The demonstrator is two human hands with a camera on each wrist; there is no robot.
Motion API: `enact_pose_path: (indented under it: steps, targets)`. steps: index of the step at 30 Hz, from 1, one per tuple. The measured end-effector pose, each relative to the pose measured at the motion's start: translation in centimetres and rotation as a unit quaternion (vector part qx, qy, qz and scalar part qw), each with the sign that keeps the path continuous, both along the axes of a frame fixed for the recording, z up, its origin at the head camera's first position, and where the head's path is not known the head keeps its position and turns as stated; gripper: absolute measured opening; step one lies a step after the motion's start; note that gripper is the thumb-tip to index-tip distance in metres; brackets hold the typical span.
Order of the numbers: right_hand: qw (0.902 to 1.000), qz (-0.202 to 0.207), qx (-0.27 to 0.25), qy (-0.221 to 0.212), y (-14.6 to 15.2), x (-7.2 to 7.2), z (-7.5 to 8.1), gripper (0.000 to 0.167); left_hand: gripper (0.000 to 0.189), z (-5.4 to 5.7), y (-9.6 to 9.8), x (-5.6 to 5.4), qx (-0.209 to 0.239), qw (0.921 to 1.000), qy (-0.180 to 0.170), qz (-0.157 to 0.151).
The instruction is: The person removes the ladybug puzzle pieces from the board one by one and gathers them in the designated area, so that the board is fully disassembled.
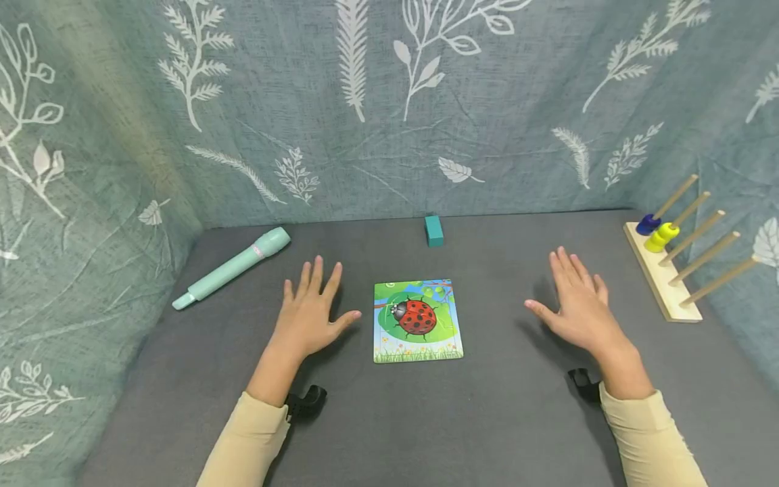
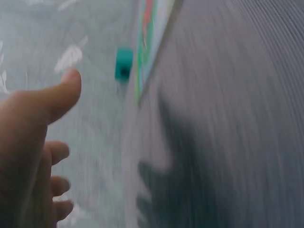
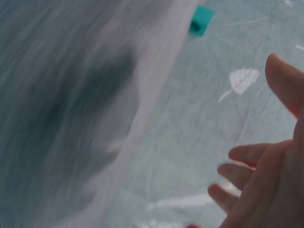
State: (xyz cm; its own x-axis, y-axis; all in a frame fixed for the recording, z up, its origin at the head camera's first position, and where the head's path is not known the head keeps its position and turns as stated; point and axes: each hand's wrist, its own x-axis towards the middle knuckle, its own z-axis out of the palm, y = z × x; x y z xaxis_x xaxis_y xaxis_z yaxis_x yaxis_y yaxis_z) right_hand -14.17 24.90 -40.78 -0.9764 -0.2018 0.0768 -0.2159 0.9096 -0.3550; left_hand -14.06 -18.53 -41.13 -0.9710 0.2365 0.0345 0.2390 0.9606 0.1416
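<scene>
A square ladybug puzzle [image 1: 418,320] lies flat on the grey table, between the two hands. My left hand [image 1: 312,312] is left of it with fingers spread and the thumb pointing toward the puzzle's left edge; it holds nothing. On the other side, my right hand [image 1: 575,301] hovers with straight fingers over its shadow, its thumb turned toward the puzzle, and it too holds nothing. In the left wrist view the left thumb [image 2: 57,97] stands out from the fingers, and part of the puzzle [image 2: 151,40] shows at the top.
A teal block [image 1: 434,231] sits at the back, near the patterned curtain [image 1: 377,162]. To the left lies a mint-green microphone-shaped object [image 1: 234,267]. At the far right stands a wooden peg rack [image 1: 663,270] with blue and yellow beads on two pegs.
</scene>
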Motion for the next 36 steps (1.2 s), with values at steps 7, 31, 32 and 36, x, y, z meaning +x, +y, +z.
enact_pose_path:
  steps: [7,31,32,36]
  targets:
    - [0.9903,0.088,-0.104,-0.028,-4.0,-1.7,-0.7,0.074,0.077,-0.6,4.8,-1.0,0.107,0.9858,-0.051,-0.12]
    - [0.9651,0.203,-0.136,-0.095,-12.5,-4.1,-3.4,0.038,0.061,-4.9,8.8,-1.5,0.191,0.9641,-0.07,-0.171]
    - [0.9653,0.202,-0.135,-0.095,-12.5,-4.1,-3.3,0.037,0.061,-4.8,8.8,-1.5,0.187,0.965,-0.069,-0.171]
    - [0.9659,0.211,-0.123,-0.086,-12.7,-4.2,-3.0,0.036,0.062,-4.6,8.7,-1.6,0.172,0.9679,-0.067,-0.17]
